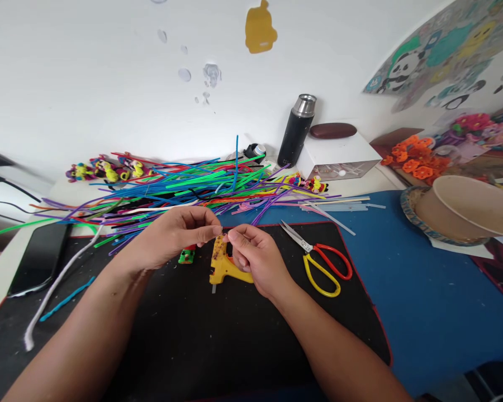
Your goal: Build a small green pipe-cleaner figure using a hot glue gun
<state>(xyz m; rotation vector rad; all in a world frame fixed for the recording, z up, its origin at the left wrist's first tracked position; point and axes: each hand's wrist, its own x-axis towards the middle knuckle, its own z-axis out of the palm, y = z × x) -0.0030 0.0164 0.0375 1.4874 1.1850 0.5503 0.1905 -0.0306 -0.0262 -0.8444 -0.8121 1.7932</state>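
Observation:
My left hand (180,234) and my right hand (255,254) meet fingertip to fingertip over the black mat (180,335). Both are closed in a pinch, and whatever lies between the fingertips is too small to make out. Below them a yellow hot glue gun (222,265) rests on the mat, partly covered by my right hand. A small green and red piece (187,254) sits beside the glue gun, partly behind my left hand. To the right lie scissors (314,254) with red and yellow handles, their blades apart.
Many coloured pipe cleaners (184,187) are heaped behind the mat. At left are a phone (39,259), a white cord (62,279) and a twisted blue pipe cleaner (67,298). A black thermos (297,131) stands beside a white box (339,156). A beige bowl (478,206) is at right.

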